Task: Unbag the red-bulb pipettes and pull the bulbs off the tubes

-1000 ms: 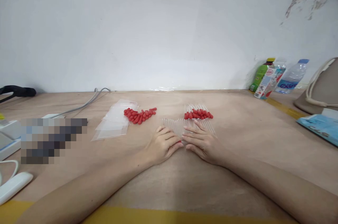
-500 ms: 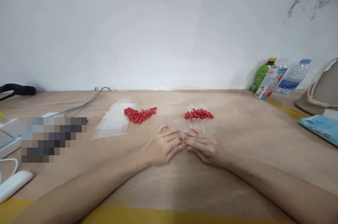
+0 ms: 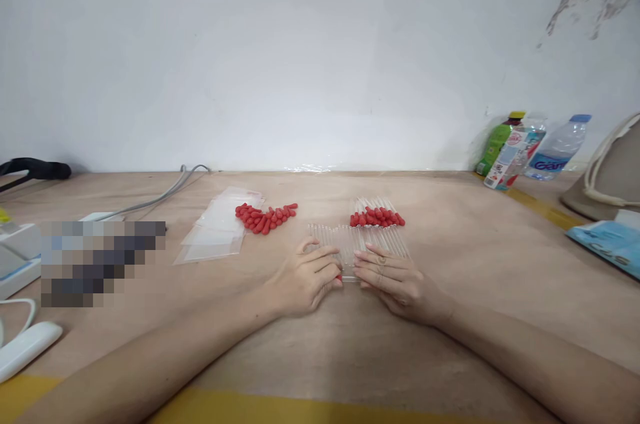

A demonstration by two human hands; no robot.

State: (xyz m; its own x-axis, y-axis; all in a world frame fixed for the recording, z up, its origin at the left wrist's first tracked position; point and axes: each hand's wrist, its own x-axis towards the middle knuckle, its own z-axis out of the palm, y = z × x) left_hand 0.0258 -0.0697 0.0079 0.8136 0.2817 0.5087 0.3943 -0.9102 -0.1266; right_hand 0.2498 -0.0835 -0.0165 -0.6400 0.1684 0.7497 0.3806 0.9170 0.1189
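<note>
My left hand (image 3: 311, 275) is closed, with a bit of red rubber bulb (image 3: 339, 277) showing between thumb and fingers. From there a thin clear glass tube (image 3: 351, 279) runs across to my right hand (image 3: 395, 279), which is closed on its other end. Whether the bulb sits on the tube's end is hidden by the fingers. Just beyond both hands lies a row of loose clear glass tubes (image 3: 345, 237). Behind its right part rest several glass droppers (image 3: 377, 216) with red bulbs fitted. A heap of loose red bulbs (image 3: 265, 219) lies farther left.
Flat clear plastic bags (image 3: 215, 227) overlap left of the bulbs. A grey cable (image 3: 155, 199) and white power strip (image 3: 20, 261) lie at the left. Bottles (image 3: 555, 151), a blue packet (image 3: 603, 244) and a beige bag or cap (image 3: 613, 167) stand at the right.
My right hand has shifted slightly right and toward me, widening the gap between the hands so more of the glass tube shows. My left hand has hardly moved.
</note>
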